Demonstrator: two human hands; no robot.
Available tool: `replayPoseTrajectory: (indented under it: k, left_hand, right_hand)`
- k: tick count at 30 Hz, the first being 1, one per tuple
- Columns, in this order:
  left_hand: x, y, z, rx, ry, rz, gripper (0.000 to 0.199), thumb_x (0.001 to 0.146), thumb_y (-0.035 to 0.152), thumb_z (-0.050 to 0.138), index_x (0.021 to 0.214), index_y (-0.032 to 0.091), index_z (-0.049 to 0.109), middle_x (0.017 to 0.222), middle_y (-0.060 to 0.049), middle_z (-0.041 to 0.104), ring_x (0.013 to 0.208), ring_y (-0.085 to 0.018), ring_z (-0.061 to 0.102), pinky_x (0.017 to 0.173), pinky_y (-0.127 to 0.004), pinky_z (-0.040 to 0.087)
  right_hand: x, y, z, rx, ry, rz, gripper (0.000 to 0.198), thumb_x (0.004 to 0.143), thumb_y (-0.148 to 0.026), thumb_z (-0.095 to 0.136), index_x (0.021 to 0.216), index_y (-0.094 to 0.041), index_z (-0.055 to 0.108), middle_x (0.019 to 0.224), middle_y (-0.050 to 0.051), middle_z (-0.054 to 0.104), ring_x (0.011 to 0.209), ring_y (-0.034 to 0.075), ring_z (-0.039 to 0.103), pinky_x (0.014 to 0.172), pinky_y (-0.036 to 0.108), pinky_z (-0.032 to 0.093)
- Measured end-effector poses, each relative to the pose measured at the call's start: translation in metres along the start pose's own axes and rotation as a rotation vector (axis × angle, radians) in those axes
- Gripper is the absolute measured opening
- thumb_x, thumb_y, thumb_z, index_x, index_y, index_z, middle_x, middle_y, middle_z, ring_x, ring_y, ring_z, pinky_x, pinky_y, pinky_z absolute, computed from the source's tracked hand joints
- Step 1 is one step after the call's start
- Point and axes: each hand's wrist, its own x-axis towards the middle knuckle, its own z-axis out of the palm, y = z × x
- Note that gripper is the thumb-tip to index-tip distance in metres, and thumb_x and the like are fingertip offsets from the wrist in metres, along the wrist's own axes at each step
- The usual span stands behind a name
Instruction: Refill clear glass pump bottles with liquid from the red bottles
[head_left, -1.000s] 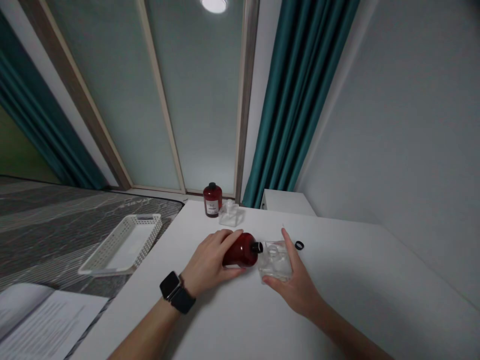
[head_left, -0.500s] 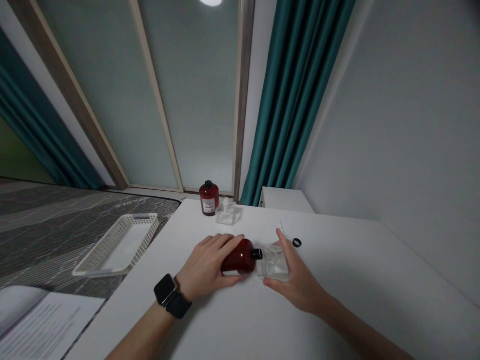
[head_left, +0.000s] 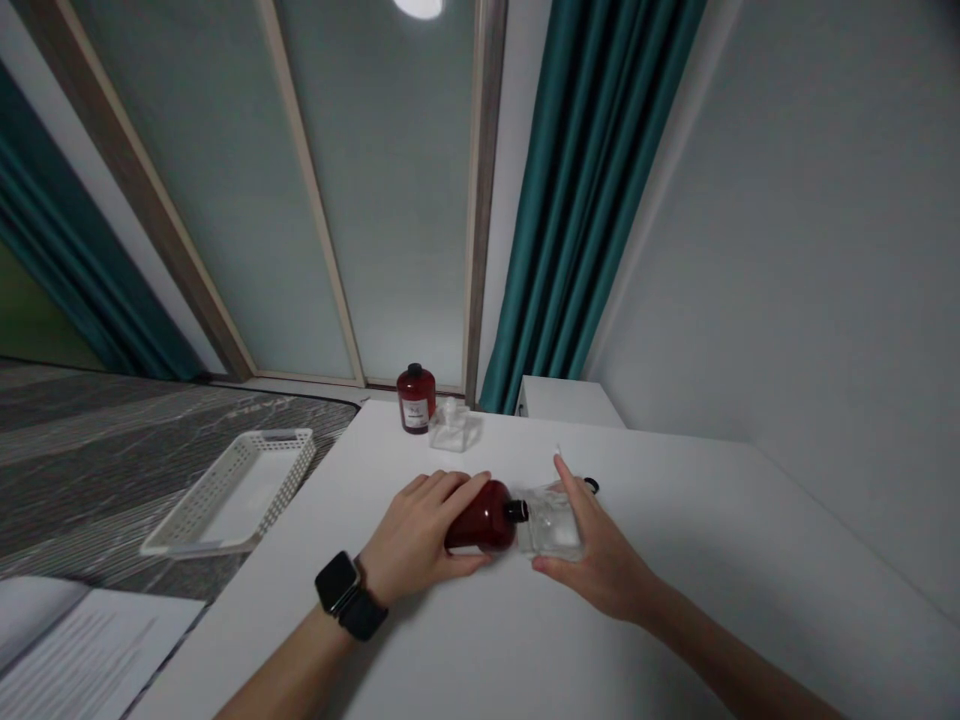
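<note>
My left hand (head_left: 431, 525), with a black watch (head_left: 349, 595) on its wrist, is wrapped round a dark red bottle (head_left: 481, 518). The bottle lies tilted on its side, its black neck pointing right. Against that neck is a clear square bottle (head_left: 553, 522), gripped between the thumb and fingers of my right hand (head_left: 600, 555). Some of those fingers are hidden behind the clear bottle. A small black ring (head_left: 592, 485) lies just beyond my right hand, partly covered by it.
A second dark red bottle (head_left: 415, 400) with a white label stands at the far edge of the white table (head_left: 480, 650), beside another clear bottle (head_left: 450, 428). To the left are a white perforated basket (head_left: 232, 490) and an open booklet (head_left: 90, 640). A white cabinet (head_left: 570, 400) stands behind.
Both hands and the two bottles have shifted very slightly right. My right hand now covers part of the black ring. Both grips stay the same.
</note>
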Motion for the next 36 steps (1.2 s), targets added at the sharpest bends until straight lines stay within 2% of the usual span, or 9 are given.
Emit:
replayPoseTrajectory:
  k: [6,12,25,36]
  left_hand:
    - [0.0,0.005,0.008,-0.023,0.021,-0.032,0.077,0.075,0.044,0.074,0.14,0.022,0.04,0.122,-0.012,0.063,0.102,-0.032,0.062,0.086,-0.045,0.051]
    - [0.0,0.007,0.013,-0.059,0.059,-0.034,0.077,0.075,0.044,0.074,0.14,0.023,0.039,0.122,-0.012,0.063,0.101,-0.031,0.062,0.086,-0.044,0.051]
    - [-0.003,0.008,0.022,-0.115,0.119,-0.06,0.082,0.073,0.042,0.076,0.142,0.022,0.035,0.126,-0.014,0.06,0.106,-0.032,0.061,0.088,-0.046,0.051]
    - [-0.002,0.008,0.022,-0.128,0.123,-0.071,0.083,0.072,0.041,0.077,0.141,0.024,0.036,0.126,-0.013,0.061,0.107,-0.032,0.061,0.089,-0.045,0.05]
  right_hand:
    - [0.001,0.0,-0.008,-0.045,-0.034,-0.027,0.113,0.071,-0.028,0.078,0.156,-0.027,0.004,0.133,0.014,0.046,0.122,0.032,0.049,0.108,0.057,0.036]
    - [0.002,-0.001,-0.016,-0.074,-0.066,-0.051,0.111,0.071,-0.027,0.078,0.156,-0.029,0.007,0.131,0.012,0.048,0.123,0.031,0.047,0.109,0.053,0.037]
    - [0.008,-0.024,-0.034,-0.117,-0.135,-0.052,0.11,0.072,-0.03,0.077,0.157,-0.028,0.008,0.138,0.012,0.047,0.13,0.032,0.044,0.113,0.054,0.032]
    - [0.013,-0.035,-0.042,-0.122,-0.175,-0.043,0.11,0.071,-0.027,0.078,0.157,-0.029,0.01,0.132,0.011,0.05,0.126,0.031,0.045,0.112,0.054,0.033]
